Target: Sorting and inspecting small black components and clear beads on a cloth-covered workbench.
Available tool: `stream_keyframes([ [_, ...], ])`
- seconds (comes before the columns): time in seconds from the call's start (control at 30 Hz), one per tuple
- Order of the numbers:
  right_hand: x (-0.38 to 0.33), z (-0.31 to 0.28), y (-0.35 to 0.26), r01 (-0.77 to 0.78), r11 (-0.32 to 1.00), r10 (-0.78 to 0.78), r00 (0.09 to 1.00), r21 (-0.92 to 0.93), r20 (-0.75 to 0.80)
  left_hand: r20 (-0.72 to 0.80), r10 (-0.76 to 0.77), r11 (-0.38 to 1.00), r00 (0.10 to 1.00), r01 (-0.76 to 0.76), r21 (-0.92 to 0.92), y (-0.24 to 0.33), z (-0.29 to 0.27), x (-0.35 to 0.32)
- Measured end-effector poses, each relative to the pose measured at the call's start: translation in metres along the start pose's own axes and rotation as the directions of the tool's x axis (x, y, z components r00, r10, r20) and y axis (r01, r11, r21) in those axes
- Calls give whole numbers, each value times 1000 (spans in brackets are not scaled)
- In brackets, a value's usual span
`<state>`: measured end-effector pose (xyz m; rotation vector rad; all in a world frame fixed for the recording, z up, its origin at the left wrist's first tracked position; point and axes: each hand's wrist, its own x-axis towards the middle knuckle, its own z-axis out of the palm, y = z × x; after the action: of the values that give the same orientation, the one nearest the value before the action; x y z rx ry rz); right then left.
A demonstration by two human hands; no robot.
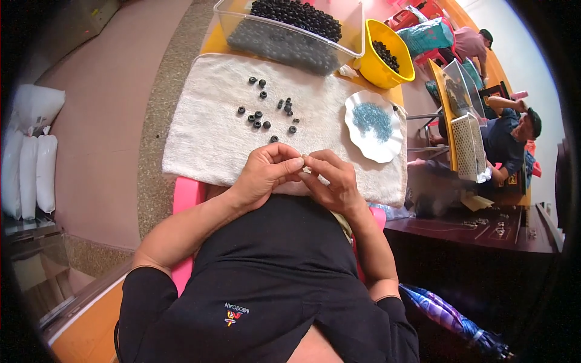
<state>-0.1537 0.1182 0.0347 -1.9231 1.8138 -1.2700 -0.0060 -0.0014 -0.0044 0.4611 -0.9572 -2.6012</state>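
My left hand (264, 173) and my right hand (336, 181) meet just over the front part of a white towel (209, 121). Thumb and fingers of each are pinched, and the fingertips touch or nearly touch. What sits between them is too small or too hidden to name. Beyond the hands, several round black beads (258, 124) with holes lie loose on the cloth, beside a small cluster of smaller dark beads (287, 109). To the right, a white wavy-edged plate (388, 152) holds a heap of tiny blue translucent beads (370, 118).
A clear plastic bin (354, 51) full of black beads stands at the far edge, beside a yellow tub (396, 75) with more. Two people sit at right near a perforated white basket (467, 148). A folded umbrella (451, 317) lies lower right; white sacks (45, 172) stand left.
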Motion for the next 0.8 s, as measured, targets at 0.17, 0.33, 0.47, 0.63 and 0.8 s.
stream_keyframes([
  [0.17,16,-15,23,-218,950,206,976,224,73,-4,-9,1000,1000,9,2,1,0,0],
  [0.33,54,-9,47,-213,965,217,976,-155,8,5,-15,1000,1000,15,-3,1,0,0],
  [0.47,69,1,53,-148,920,182,982,-364,59,-14,-17,1000,1000,17,-11,2,0,0],
  [0.63,74,8,55,-142,905,214,966,-401,142,-22,-24,1000,999,24,-1,3,1,-1],
  [0.8,70,9,58,-77,913,136,983,-401,122,-31,-24,1000,999,24,-3,2,2,-1],
])
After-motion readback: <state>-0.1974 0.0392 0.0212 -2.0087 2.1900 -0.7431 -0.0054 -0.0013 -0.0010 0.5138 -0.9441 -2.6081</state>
